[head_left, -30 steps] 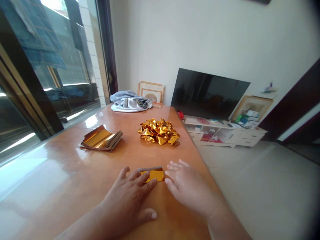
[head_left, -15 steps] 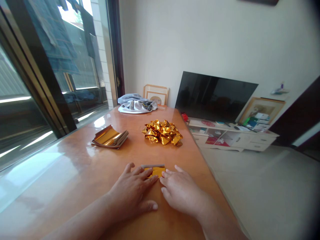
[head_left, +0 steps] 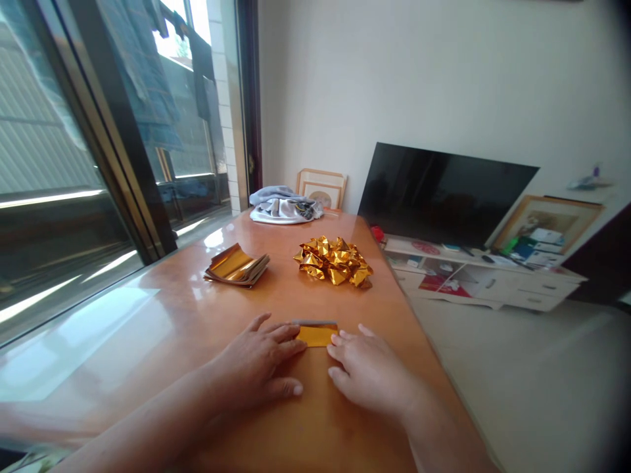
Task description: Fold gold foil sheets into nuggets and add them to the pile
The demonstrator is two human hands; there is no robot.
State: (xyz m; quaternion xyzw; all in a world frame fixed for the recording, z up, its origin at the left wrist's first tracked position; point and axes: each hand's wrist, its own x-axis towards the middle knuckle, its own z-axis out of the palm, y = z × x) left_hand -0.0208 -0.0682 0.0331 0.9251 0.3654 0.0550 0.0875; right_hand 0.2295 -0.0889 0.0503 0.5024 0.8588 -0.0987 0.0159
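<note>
- I see the folded gold foil sheet lying flat on the wooden table, on the near side of the crumpled gold foil pile.
- My left hand lies flat and spread, its fingertips pressing the sheet's left end.
- My right hand lies flat too, its fingertips on the right end; neither hand grips.
- The stack of gold sheets sits left of the pile.
</note>
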